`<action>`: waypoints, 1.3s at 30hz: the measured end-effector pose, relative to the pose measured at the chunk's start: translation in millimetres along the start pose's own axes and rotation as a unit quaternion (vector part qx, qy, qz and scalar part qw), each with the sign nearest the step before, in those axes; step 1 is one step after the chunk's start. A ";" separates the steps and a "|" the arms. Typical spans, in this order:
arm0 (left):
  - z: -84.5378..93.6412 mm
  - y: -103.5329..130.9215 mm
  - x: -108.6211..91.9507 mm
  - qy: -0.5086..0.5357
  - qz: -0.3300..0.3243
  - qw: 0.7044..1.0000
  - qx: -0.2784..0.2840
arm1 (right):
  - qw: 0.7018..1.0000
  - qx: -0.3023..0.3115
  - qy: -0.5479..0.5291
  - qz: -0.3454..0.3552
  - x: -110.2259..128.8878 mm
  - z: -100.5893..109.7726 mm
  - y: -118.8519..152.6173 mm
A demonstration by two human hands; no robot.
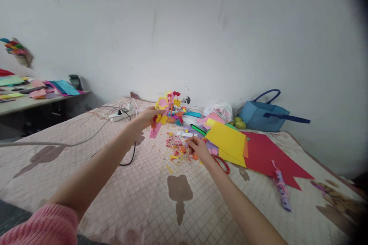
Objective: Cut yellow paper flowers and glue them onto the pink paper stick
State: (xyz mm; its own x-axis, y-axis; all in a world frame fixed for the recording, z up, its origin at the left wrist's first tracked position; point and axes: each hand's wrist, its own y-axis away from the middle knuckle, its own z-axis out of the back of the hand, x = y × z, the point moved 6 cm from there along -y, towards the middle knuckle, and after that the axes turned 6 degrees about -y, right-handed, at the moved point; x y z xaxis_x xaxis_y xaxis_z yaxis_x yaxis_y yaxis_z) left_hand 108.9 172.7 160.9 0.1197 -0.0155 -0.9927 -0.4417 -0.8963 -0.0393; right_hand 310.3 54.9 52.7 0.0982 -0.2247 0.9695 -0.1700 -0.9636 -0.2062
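Above the bed, my left hand [147,119] is closed around a paper flower craft [162,113] made of pink, yellow and red cut-outs. Part of its pink strip hangs below my fingers. My right hand [198,146] is lower and to the right, over a pile of tiny coloured paper scraps [178,148]. Its fingers are pinched together, and whatever they may hold is too small to make out. Beside my right wrist lie red-handled scissors [221,164]. Yellow paper sheets [228,139] spread just right of that hand.
Red card [267,153] and a purple rolled paper piece [282,190] lie at the right. A blue bag [258,116] and white plastic bag [220,111] stand by the wall. A power strip [122,115] with cables sits left; a paper-strewn table [34,101] stands beyond.
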 end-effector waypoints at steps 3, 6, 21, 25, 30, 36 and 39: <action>9.6 -7.5 1.1 0.003 0.007 1.000 -0.026 | 1.000 -0.008 0.022 0.001 1.3 24.1 23.2; 20.8 -16.1 5.0 0.005 0.012 0.999 -0.053 | 0.999 -0.021 0.026 0.007 7.3 45.8 45.5; 29.3 -42.0 23.5 0.031 -0.015 0.999 -0.021 | 0.944 -0.116 0.281 0.129 23.4 106.9 92.9; 18.0 -44.8 21.6 0.051 -0.038 0.998 -0.002 | 0.924 -0.139 0.306 0.182 43.6 91.1 87.9; -1.8 -41.2 9.5 0.068 -0.042 0.997 0.022 | 0.964 -0.141 0.192 0.120 51.2 52.0 61.9; -28.6 -24.5 1.6 0.077 -0.025 0.995 0.063 | 0.998 -0.012 0.041 0.050 35.0 -30.1 5.7; -38.9 -16.8 2.3 0.077 -0.015 0.994 0.077 | 0.999 0.024 -0.031 0.024 24.2 -60.0 -13.4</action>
State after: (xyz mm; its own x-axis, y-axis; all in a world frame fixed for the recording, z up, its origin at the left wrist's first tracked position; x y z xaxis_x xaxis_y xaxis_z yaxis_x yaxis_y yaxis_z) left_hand 151.2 170.4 163.8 0.2653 -0.0677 -0.9618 -0.5648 -0.8194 -0.0982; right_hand 256.1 71.0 86.9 0.1512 -0.2785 0.9485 -0.1297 -0.9568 -0.2602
